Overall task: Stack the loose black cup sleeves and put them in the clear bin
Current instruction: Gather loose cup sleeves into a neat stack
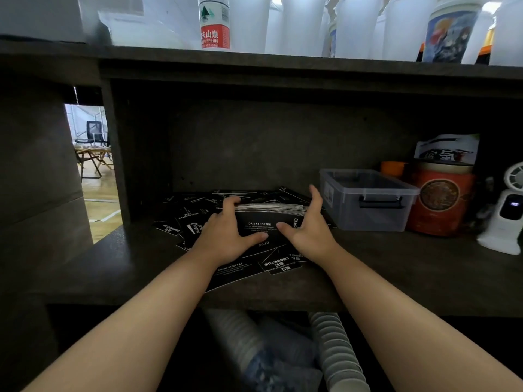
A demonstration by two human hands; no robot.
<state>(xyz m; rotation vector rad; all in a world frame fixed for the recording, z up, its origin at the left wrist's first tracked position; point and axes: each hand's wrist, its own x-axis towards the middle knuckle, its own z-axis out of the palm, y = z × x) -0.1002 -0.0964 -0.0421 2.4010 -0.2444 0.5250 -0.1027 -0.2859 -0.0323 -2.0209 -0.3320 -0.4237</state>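
A thick stack of black cup sleeves (266, 219) with white print stands on edge on the dark shelf, held between both hands. My left hand (226, 230) grips its left end, thumb across the front face. My right hand (310, 224) presses the right end, fingers up along the side. Several loose black sleeves (240, 268) lie scattered flat under and around the stack, some (184, 213) to the left and behind. The clear bin (368, 199) sits open just right of my right hand, apparently with nothing in it.
Right of the bin stand an orange-red tin (440, 199) and a small white fan (506, 219). The shelf above (254, 66) carries a water bottle (214, 22) and several frosted cups. Stacked paper cups (336, 352) lie on the lower shelf.
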